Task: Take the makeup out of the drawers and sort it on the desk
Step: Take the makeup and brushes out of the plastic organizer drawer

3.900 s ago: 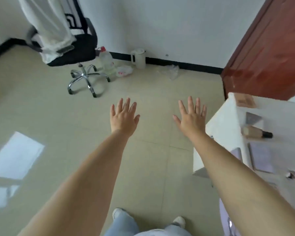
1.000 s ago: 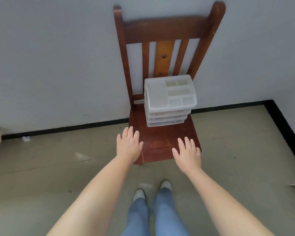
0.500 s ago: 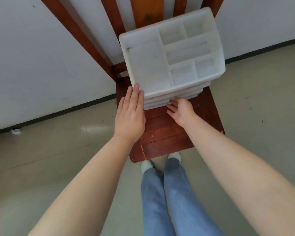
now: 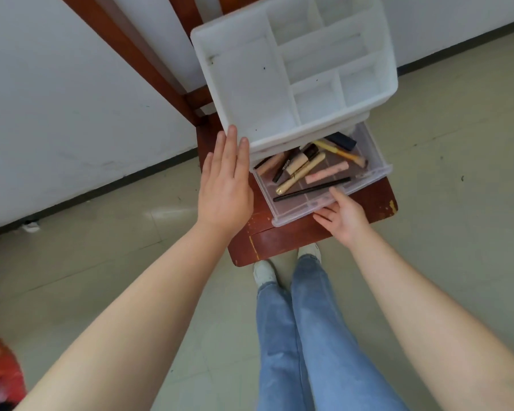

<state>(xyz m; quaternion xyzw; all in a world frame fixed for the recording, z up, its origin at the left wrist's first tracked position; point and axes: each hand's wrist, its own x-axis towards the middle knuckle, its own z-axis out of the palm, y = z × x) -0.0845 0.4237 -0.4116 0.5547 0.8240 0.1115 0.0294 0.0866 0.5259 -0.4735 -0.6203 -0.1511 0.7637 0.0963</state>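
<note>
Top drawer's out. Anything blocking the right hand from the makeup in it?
Nothing visible. The drawer is pulled out and open on top, with the makeup exposed; only the rear pieces sit under the organizer. The right hand holds the drawer's front edge; the left hand braces the organizer.

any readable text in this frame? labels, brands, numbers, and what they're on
Beige tube with a black cap in the open clear drawer: a short line of dark print along its side, too small and blurred to read.
Gold tube, pink tube, black pencil, yellow stick: no print visible.
White organizer, wooden chair: no text or labels visible.
No numbers or signs anywhere in view.
</note>
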